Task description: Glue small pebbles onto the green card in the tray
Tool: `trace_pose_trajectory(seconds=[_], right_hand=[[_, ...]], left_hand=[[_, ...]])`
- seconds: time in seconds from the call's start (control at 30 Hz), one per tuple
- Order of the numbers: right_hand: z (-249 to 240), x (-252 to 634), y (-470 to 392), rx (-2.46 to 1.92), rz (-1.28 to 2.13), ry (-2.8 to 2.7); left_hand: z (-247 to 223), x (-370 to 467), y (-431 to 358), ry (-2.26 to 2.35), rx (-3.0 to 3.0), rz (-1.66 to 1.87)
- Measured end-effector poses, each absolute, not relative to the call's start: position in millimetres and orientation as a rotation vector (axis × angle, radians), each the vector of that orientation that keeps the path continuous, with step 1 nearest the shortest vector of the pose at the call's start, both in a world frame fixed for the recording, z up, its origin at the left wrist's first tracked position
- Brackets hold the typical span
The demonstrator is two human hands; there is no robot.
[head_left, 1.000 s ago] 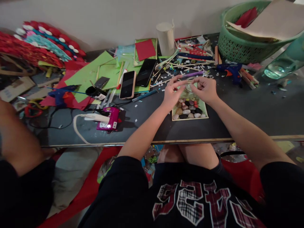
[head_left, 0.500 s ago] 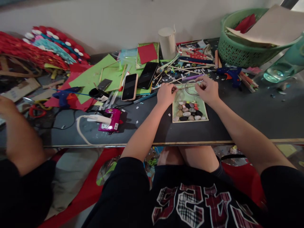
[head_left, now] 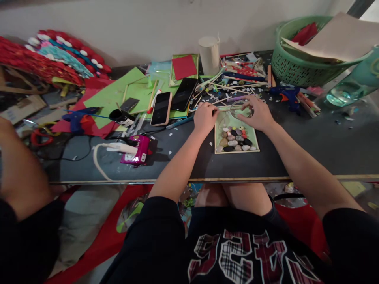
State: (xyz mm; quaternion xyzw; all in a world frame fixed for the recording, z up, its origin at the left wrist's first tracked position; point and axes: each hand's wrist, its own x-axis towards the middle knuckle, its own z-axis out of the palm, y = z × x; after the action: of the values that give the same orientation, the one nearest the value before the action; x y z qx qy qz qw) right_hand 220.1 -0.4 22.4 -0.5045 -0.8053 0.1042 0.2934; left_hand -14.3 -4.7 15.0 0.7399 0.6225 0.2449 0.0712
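Observation:
A small pale-green panel [head_left: 252, 129] with a thin light frame lies flat in front of me. Several pebbles [head_left: 232, 143], white, black, grey and brown, cover its lower half. My right hand [head_left: 260, 113] grips a thin round ring [head_left: 231, 113], perhaps a clear tape roll, over the panel's upper part. Thumb and fingers hold the ring's right side. At the panel's upper left corner, my left hand [head_left: 205, 117] is closed in a pinch. What lies between those fingertips is too small to make out.
Left are a magenta power adapter [head_left: 135, 150], two phones [head_left: 161, 108] and a glue gun [head_left: 77, 119]. Behind stand a white cup [head_left: 209, 55] and scattered sticks. At right are another glue gun [head_left: 288, 96], a green basket [head_left: 299, 67] and a bottle [head_left: 340, 94]. A co-worker's arm [head_left: 22, 173] is far left.
My right hand has shifted its hold on the ring, its fingers now spread wider along the rim. My left hand stays at the panel's corner. The view has shifted slightly.

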Motion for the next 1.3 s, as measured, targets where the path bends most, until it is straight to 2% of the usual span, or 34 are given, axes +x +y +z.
trace_pose_trajectory(seconds=[0.2,0.43,0.63,0.87,1.3], right_hand=[[19.7,220.3,0.4,-1.194,0.291,-2.38],[30.5,221.7,-3.8,-1.358,0.112,-2.084],[30.9,235.4,1.8,-1.445,0.025,-1.854],[28.5,235.6,4.8,-1.423,-0.026,-1.945],[22.0,224.2,3.7,-1.24,0.199,-2.24]], left_hand=[[12.0,-16.4,-3.1,1.931,2.179,0.9],[6.0,-33.6,6.2,2.128,1.867,1.146],[-1.6,-47.1,12.4,2.145,1.841,1.393],[12.6,-38.4,3.0,2.176,1.811,1.219],[8.3,-40.6,5.2,2.162,1.874,1.195]])
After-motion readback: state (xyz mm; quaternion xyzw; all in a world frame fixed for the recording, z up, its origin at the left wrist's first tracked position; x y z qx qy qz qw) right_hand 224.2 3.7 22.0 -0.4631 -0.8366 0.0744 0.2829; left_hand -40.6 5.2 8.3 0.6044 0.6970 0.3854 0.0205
